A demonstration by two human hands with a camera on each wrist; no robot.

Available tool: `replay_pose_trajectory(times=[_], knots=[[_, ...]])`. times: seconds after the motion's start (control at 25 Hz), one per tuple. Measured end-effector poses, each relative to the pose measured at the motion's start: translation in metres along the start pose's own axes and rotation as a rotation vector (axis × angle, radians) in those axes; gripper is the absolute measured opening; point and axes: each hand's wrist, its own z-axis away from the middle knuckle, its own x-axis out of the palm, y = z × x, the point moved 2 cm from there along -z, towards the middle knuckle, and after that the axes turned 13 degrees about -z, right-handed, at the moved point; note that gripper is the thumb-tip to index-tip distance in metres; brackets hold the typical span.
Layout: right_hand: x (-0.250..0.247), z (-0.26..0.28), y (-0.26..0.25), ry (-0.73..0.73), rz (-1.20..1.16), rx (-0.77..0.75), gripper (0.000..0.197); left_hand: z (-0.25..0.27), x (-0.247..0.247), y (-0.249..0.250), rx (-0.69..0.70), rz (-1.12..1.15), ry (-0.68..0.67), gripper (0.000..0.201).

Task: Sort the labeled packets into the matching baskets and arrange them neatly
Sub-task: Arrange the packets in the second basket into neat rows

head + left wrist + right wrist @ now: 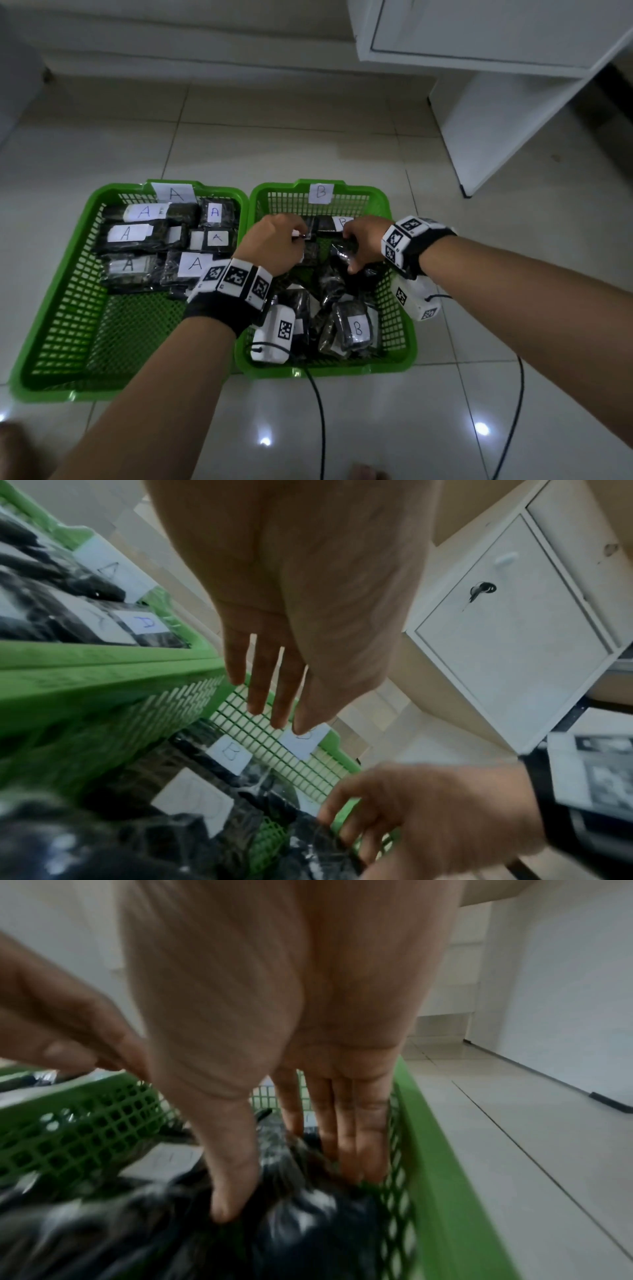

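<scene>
Two green baskets stand side by side on the floor. Basket A (219, 188) on the left holds several black packets (137, 233) with A labels, laid flat in rows. Basket B (359, 187) on the right holds a loose heap of black packets, one near packet (356, 329) showing a B. Both hands are inside basket B at its far end. My left hand (298, 236) (270, 710) hovers with straight fingers and holds nothing. My right hand (349, 253) (294, 1185) grips a black packet (308, 1218) between thumb and fingers, next to the right wall.
A white cabinet (496, 41) stands at the back right, with a key in its door (483, 588). Two black cables (318, 411) trail from the wrist cameras across the tiled floor. The near half of basket A (120, 342) shows bare mesh.
</scene>
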Motion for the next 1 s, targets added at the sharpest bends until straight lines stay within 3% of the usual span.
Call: replay_pose_trajectory(times=[0.12, 0.24, 0.36, 0.48, 0.56, 0.72, 0.8, 0.92, 1.0], knots=[[0.009, 0.010, 0.006, 0.069, -0.061, -0.027, 0.055, -0.001, 0.007, 0.012, 0.021, 0.012, -0.151, 0.022], [-0.010, 0.021, 0.009, 0.117, -0.421, 0.001, 0.032, -0.002, 0.019, 0.019, -0.058, 0.246, -0.095, 0.028], [-0.020, 0.029, 0.013, -0.036, -0.985, 0.071, 0.040, -0.002, 0.022, 0.028, -0.054, 0.568, -0.057, 0.053], [-0.021, 0.040, 0.015, -0.201, -1.343, 0.055, 0.046, -0.004, 0.016, 0.033, -0.090, 0.897, 0.014, 0.041], [-0.023, 0.043, 0.018, -0.133, -1.376, 0.045, 0.044, -0.005, 0.012, 0.031, -0.168, 0.855, 0.061, 0.032], [-0.029, 0.040, 0.027, -0.043, -1.358, -0.026, 0.058, -0.010, 0.010, 0.022, -0.332, 0.663, 0.043, 0.049], [-0.031, 0.041, 0.025, 0.010, -1.364, -0.002, 0.052, -0.011, 0.011, 0.020, -0.369, 0.759, -0.016, 0.052], [-0.032, 0.044, 0.021, 0.060, -1.358, 0.059, 0.049, -0.011, 0.011, 0.019, -0.370, 1.084, -0.066, 0.046], [-0.032, 0.045, 0.017, 0.184, -1.208, -0.012, 0.048, -0.012, 0.009, 0.015, -0.348, 1.015, -0.008, 0.040]])
